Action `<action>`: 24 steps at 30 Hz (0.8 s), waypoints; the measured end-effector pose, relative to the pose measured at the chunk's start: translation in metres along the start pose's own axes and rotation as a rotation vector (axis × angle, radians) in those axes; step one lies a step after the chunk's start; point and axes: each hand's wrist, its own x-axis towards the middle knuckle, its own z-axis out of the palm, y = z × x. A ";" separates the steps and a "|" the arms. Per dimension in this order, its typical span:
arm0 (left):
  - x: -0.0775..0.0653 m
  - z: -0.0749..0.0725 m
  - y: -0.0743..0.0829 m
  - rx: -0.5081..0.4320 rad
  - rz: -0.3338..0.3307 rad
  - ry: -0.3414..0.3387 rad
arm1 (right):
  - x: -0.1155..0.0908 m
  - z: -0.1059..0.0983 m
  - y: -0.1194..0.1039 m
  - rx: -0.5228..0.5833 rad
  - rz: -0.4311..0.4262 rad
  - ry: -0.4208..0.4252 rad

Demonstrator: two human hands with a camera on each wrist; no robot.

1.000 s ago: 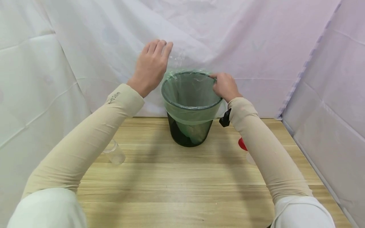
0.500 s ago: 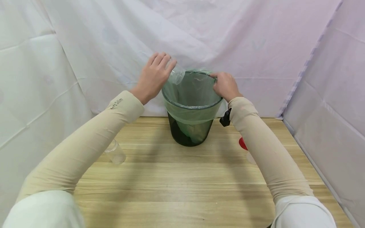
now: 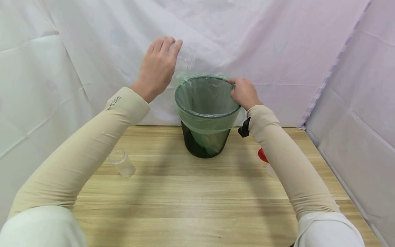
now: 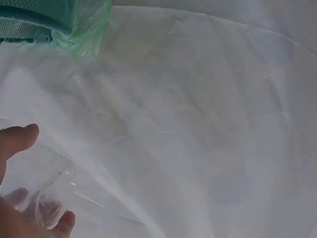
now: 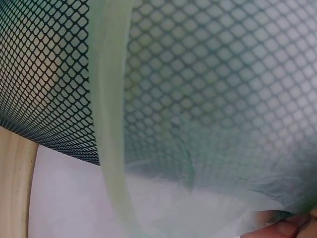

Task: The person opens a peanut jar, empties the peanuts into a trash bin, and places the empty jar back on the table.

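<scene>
In the head view, a black mesh wastebasket [image 3: 192,145] stands at the back of the table, lined with a thin green trash bag [image 3: 210,127] folded over its rim. My right hand [image 3: 245,92] grips the rim and bag at the right; the right wrist view shows its fingers [image 5: 275,230] at the bag's edge. Up and left of the basket, my left hand [image 3: 157,67] holds a clear plastic jar [image 3: 186,58] on its side, mouth facing right, above rim height. The left wrist view shows the jar [image 4: 54,181] between thumb and fingers, with the bag's edge beyond.
A second clear jar [image 3: 121,164] stands on the wooden table [image 3: 188,199] at the left. A red lid-like piece [image 3: 262,155] and a clear item [image 3: 271,171] are partly hidden by my right forearm. White cloth [image 3: 277,41] hangs behind and at both sides.
My left hand dipped with the jar to the basket's left rim, then rose and drew back left. The second jar is more fully uncovered. My right hand stays on the rim.
</scene>
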 end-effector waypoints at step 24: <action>-0.029 0.022 0.005 -0.027 0.169 -0.029 | -0.001 -0.004 0.001 -0.033 -0.020 -0.015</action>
